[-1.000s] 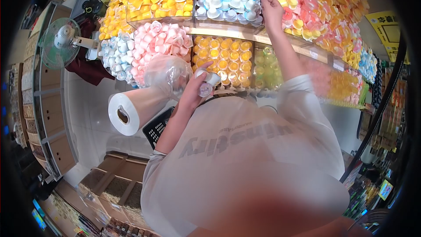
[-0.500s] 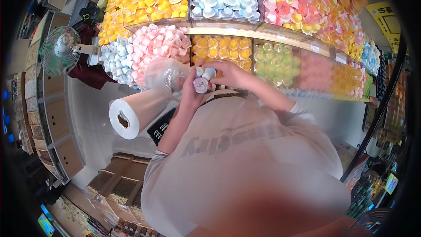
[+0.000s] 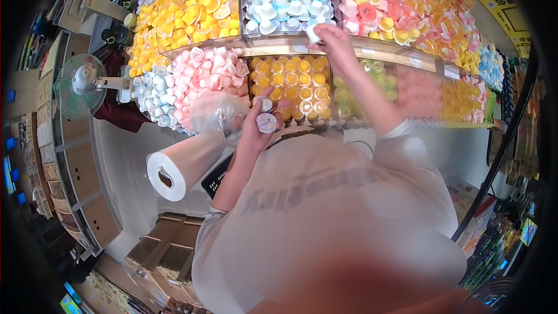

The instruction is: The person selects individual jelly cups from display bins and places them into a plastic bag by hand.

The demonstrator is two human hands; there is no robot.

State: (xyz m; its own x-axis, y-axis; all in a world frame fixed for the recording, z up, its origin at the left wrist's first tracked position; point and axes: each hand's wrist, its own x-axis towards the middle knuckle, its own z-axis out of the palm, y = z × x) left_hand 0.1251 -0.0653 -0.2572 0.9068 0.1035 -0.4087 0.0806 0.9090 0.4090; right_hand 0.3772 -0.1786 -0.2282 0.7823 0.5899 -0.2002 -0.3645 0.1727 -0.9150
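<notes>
My left hand (image 3: 253, 129) holds a few small jelly cups in front of my shirt. One jelly cup with a pale purple lid (image 3: 267, 122) faces up, and a white cup (image 3: 266, 104) sits beside it between the fingers. My right hand (image 3: 339, 47) is raised to the front edge of the clear bin of blue-and-white jelly cups (image 3: 295, 0). Between its thumb and fingers is a white-and-blue jelly cup (image 3: 314, 35). Below that hand lie rows of orange jelly cups (image 3: 290, 78) in a lower compartment.
Yellow cups (image 3: 200, 9) and pink cups (image 3: 209, 72) fill bins at the left, pink-and-yellow ones (image 3: 378, 6) at the right. A roll of plastic bags (image 3: 189, 157) juts out near my left forearm. A green-bladed fan (image 3: 81, 86) stands farther left.
My right hand has left the cups at my left hand and moved up and forward to the blue-and-white bin, a cup in its fingers. My left hand stays nearly in place, its fingers more spread.
</notes>
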